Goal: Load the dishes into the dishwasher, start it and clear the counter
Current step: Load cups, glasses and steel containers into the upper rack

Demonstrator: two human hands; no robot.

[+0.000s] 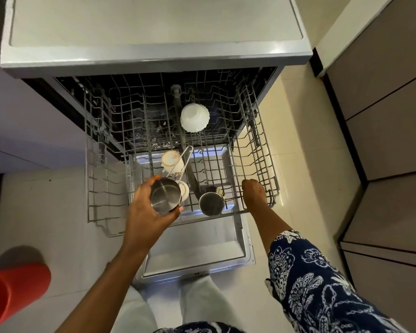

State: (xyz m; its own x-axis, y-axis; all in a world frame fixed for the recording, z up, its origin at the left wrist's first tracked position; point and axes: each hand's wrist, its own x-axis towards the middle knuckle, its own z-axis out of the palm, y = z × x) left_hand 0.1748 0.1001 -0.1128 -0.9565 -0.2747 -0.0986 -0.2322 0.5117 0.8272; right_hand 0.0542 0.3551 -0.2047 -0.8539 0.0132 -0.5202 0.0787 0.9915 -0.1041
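Nearest, at eight o'clock: a red plastic container (10,292) on the floor. At five o'clock, a floral sleeve (322,284). At six o'clock, lying flat, the open dishwasher door (197,251). Above it, the left hand (147,212), fingers and thumb curled round a small steel pan (165,195), bottom up, its long wire handle pointing to twelve, over the front of the pulled-out rack (255,131). At three o'clock of the pan, the right hand (253,194), fingers clamped on the rack's front rail. Between the hands, in the rack, a steel cup (211,204). Just beyond the pan, a patterned white cup (172,162). Farther, at twelve o'clock, an upturned white bowl (194,117).
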